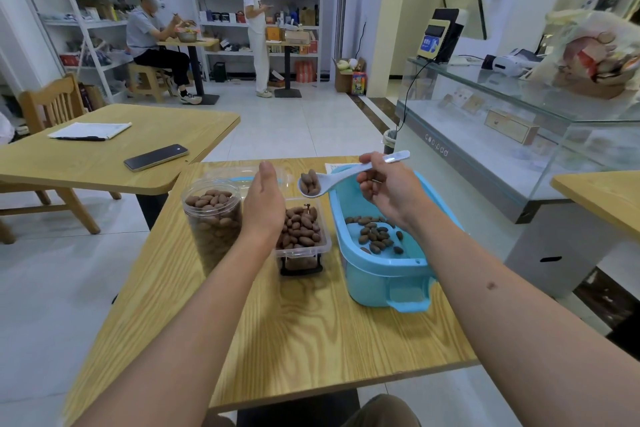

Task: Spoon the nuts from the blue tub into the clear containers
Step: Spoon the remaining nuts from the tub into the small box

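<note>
Right hand (388,194): fingers curled round the handle of a white spoon (346,177), held above the far rim of the blue tub (381,274).
Spoon bowl: carries a few brown nuts (309,183), just beyond the square clear container (302,236).
Left hand (265,204): flat, fingers straight, edge-on between the round clear jar (212,222) and the square container.
Jar: nearly full of nuts.
Square container: heaped with nuts.
Tub: a thin scatter of nuts on its bottom.
Desk (294,340): light wood, carrying all three.
</note>
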